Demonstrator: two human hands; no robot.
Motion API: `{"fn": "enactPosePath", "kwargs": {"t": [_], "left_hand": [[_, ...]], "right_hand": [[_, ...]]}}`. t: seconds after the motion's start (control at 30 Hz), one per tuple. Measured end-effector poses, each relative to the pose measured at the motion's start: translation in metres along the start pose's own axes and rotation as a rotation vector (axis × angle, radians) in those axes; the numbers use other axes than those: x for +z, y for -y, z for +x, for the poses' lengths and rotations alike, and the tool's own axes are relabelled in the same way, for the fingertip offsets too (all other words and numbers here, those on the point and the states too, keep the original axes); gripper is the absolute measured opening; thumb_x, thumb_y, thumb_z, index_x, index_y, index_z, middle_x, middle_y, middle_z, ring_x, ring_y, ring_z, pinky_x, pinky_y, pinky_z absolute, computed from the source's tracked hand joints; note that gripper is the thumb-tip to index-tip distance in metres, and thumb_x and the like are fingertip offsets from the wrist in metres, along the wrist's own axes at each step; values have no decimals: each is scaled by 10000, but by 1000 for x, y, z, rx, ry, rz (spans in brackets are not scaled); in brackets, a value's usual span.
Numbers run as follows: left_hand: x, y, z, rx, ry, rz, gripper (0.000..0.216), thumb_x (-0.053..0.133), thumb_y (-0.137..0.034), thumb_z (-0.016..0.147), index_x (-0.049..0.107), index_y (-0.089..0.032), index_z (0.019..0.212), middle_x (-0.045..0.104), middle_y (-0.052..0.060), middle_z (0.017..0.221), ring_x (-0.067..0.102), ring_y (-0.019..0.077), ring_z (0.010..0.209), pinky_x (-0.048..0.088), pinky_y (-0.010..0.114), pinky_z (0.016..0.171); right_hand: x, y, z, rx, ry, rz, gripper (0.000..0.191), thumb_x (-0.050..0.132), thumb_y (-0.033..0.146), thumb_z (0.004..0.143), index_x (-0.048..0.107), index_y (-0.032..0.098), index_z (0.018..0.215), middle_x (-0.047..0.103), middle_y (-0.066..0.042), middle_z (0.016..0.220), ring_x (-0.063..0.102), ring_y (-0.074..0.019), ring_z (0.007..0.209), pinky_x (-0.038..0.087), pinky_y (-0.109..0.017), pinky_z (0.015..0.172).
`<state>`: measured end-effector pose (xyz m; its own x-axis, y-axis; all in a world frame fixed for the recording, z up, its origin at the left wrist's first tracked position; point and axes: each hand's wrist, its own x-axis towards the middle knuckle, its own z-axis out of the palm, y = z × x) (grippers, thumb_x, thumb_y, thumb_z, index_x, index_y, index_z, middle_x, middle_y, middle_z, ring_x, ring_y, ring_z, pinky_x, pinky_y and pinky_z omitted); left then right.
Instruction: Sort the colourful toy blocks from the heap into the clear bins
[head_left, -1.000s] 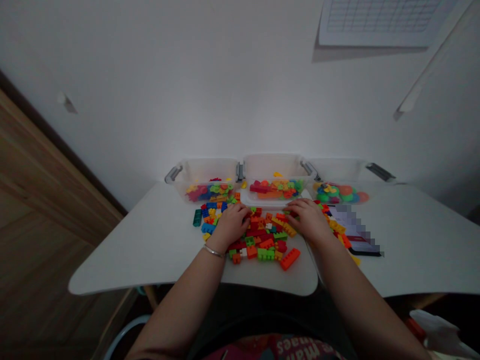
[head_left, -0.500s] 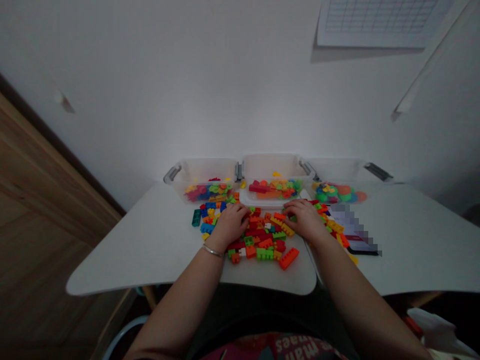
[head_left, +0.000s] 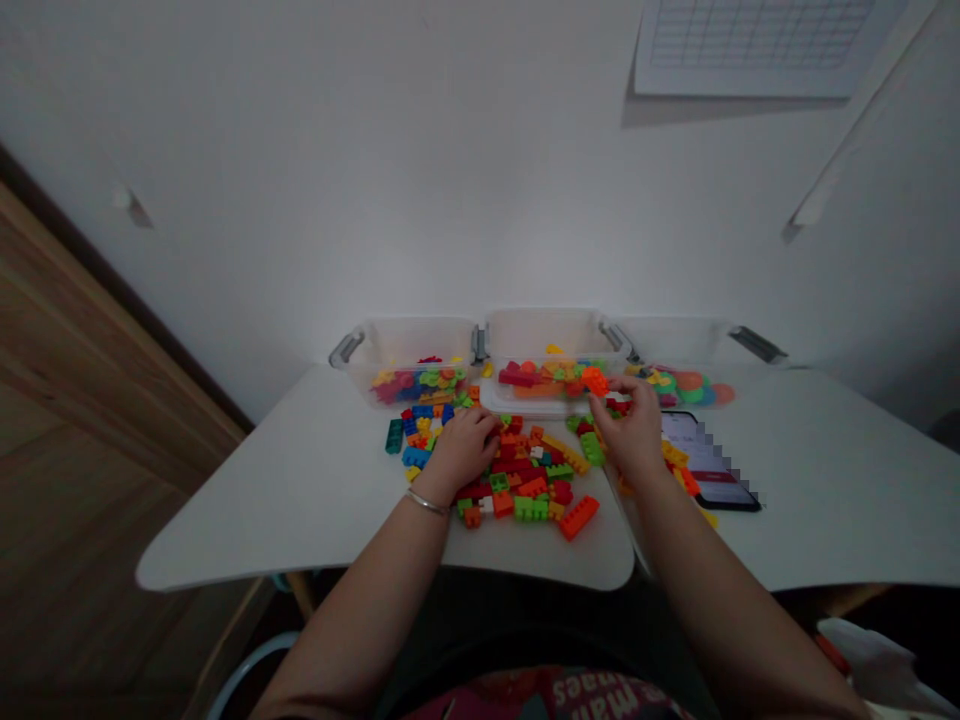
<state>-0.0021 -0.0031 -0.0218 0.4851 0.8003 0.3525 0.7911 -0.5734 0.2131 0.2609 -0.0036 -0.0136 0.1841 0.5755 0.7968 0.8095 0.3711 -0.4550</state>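
My right hand [head_left: 634,425] is closed and pinches an orange toy block [head_left: 595,381] between thumb and fingertips, raised in front of the middle bin. The block's exact shape is hard to make out. Over the left part of a spread of colourful building bricks [head_left: 517,466] lies my left hand [head_left: 469,440], palm down, fingers loosely bent and touching the bricks. Nothing shows in it, though its palm side is hidden. Green bricks [head_left: 591,447] lie just below my right hand, and a long orange brick [head_left: 579,518] sits at the near edge of the spread.
Along the wall stand three clear plastic bins: a left bin [head_left: 375,345], a middle bin [head_left: 540,330] and a right bin [head_left: 682,345], each with colourful toy pieces inside. A phone [head_left: 720,475] lies right of the bricks on the white table [head_left: 285,500].
My right hand has picked up the orange block from the bricks and lifted it away, up and slightly right. My left hand has stayed on the bricks.
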Motion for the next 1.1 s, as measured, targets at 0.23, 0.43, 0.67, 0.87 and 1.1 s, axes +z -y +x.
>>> {"fn": "enactPosePath", "kwargs": {"t": [0.23, 0.43, 0.67, 0.87, 1.1], "left_hand": [[0, -1, 1, 0, 12, -5, 215, 525, -166, 863, 646, -180, 1040, 636, 90, 1078, 558, 233, 1039, 464, 397, 961], [1, 0, 2, -2, 17, 2, 216, 530, -166, 861, 649, -169, 1041, 640, 92, 1089, 557, 238, 1040, 458, 400, 972], [-1, 0, 0, -8, 2, -8, 210, 541, -164, 851, 646, -195, 1030, 642, 72, 1089, 563, 232, 1036, 464, 391, 968], [-1, 1, 0, -5, 1, -24, 211, 538, -160, 852, 647, -189, 1030, 643, 81, 1078, 564, 232, 1031, 464, 400, 962], [1, 1, 0, 3, 0, -11, 215, 533, -170, 858, 645, -185, 1041, 641, 82, 1084, 560, 236, 1031, 463, 399, 961]], "right_hand": [[-2, -4, 52, 9, -47, -116, 246, 525, 388, 842, 582, 200, 990, 642, -82, 914, 560, -238, 873, 440, -387, 819], [14, -11, 65, 76, 33, -256, 283, 547, 378, 822, 656, 193, 1007, 695, -98, 918, 558, -280, 899, 390, -446, 888], [19, -14, 68, 55, 138, -223, 283, 501, 332, 839, 694, 191, 991, 718, -101, 987, 572, -291, 956, 377, -470, 951], [5, -11, 71, 3, 158, -110, 293, 502, 339, 844, 685, 174, 1002, 708, -112, 976, 588, -272, 933, 436, -415, 881], [-21, 5, 51, -48, 154, -38, 212, 510, 322, 829, 664, 192, 897, 692, -75, 872, 604, -225, 798, 459, -370, 786]]}}
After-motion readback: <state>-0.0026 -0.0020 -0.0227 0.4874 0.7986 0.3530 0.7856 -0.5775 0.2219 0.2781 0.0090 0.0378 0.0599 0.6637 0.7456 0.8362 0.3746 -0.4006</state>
